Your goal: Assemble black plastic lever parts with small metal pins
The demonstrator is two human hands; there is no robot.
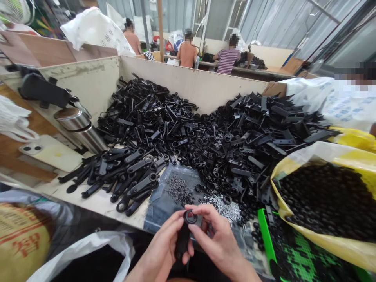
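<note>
Single view, worn on the head. Looks forward and steeply down across the bench [100, 203] from the wearer's own side. Nearest: left hand [167, 237] and right hand [219, 235], close up at lower centre, forearms cut by the bottom edge. Middle range: heaped black parts [152, 109], centre of frame, seen obliquely from above. Farthest: corrugated wall [273, 27] along the top, co-workers [187, 55] small before it. Wide coverage; phone [53, 150] at left, yellow sack [326, 239] cut by right edge.
</note>
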